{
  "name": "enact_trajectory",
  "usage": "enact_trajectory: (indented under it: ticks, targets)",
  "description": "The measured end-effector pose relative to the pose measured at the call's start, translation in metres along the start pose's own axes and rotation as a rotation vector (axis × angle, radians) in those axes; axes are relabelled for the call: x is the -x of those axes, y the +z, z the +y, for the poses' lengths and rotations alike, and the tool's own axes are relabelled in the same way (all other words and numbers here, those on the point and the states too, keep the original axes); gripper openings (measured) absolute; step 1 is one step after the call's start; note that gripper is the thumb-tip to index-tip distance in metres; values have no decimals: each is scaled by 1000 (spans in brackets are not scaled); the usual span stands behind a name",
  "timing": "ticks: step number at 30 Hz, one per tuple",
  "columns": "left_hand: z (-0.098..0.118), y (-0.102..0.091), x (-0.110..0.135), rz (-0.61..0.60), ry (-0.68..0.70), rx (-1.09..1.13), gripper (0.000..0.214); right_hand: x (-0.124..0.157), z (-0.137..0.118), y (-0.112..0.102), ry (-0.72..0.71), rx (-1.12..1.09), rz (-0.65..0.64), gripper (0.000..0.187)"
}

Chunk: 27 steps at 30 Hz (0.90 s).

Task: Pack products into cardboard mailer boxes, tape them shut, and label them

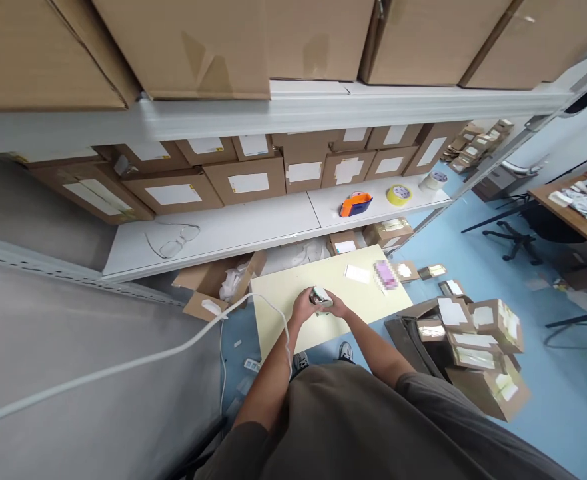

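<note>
Here, both hands [303, 307] around a small object [320, 297]

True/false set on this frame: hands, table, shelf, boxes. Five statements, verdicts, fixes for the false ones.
1. The left hand and right hand hold a small dark-and-white object. True.
2. Clear-framed eyeglasses lie on the pale yellow rectangular table. False: the eyeglasses lie on the white shelf.
3. A yellow tape roll sits between an orange-and-blue object and a whitish tape roll. True.
4. The flat white rectangle lies right of the pixelated pink-purple item. False: it lies left.
5. Brown cardboard boxes are piled right of the table. True.
</note>
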<state>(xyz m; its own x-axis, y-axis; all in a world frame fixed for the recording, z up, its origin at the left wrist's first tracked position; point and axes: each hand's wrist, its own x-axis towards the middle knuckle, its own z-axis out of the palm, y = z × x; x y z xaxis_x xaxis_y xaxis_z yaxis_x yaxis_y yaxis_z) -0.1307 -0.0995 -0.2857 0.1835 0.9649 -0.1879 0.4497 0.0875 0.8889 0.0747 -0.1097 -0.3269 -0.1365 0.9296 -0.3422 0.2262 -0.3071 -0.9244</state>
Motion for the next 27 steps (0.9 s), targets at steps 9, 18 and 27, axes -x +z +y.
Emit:
enact_trajectory:
  ticks: [9, 18, 27]
  targets:
    - [29, 59, 20, 134, -91, 2, 52, 36, 19, -18, -9, -203, 234, 81]
    - [36, 61, 34, 201, 25, -204, 47, 17, 8, -25, -36, -37, 238, 46]
    - [8, 25, 12, 133, -5, -47, 78, 7, 1, -27, -77, 23, 33, 40]
